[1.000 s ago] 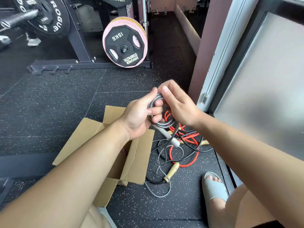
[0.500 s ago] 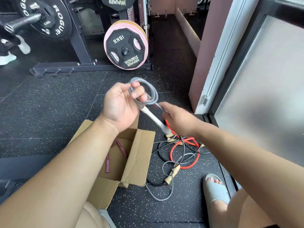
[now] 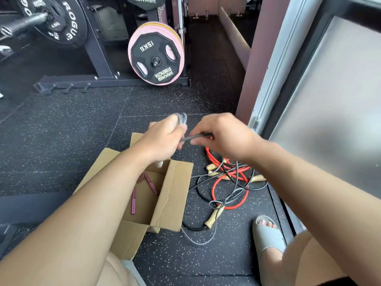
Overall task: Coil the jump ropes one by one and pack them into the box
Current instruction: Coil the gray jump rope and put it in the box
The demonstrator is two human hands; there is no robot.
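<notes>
My left hand (image 3: 162, 137) grips a small coil of grey jump rope (image 3: 181, 118) above the far flap of the open cardboard box (image 3: 173, 195); a white handle tip shows just below the hand. My right hand (image 3: 222, 135) pinches the dark loose end of that rope (image 3: 195, 137), stretched short between both hands. Inside the box lies a pink-handled rope (image 3: 144, 186). On the floor right of the box sits a tangle of red rope (image 3: 222, 195) and black rope (image 3: 237, 178) with wooden handles (image 3: 212, 217).
A weight rack with a 15 kg plate (image 3: 155, 58) and a loaded barbell (image 3: 55, 21) stands ahead. A wall corner and a glass door frame (image 3: 274, 79) rise at the right. My sandalled foot (image 3: 266, 232) rests near the rope tangle.
My left hand dropped lower and turned over with the grey coil. My right hand rose from the white handle and now pinches the rope's end close to the coil.
</notes>
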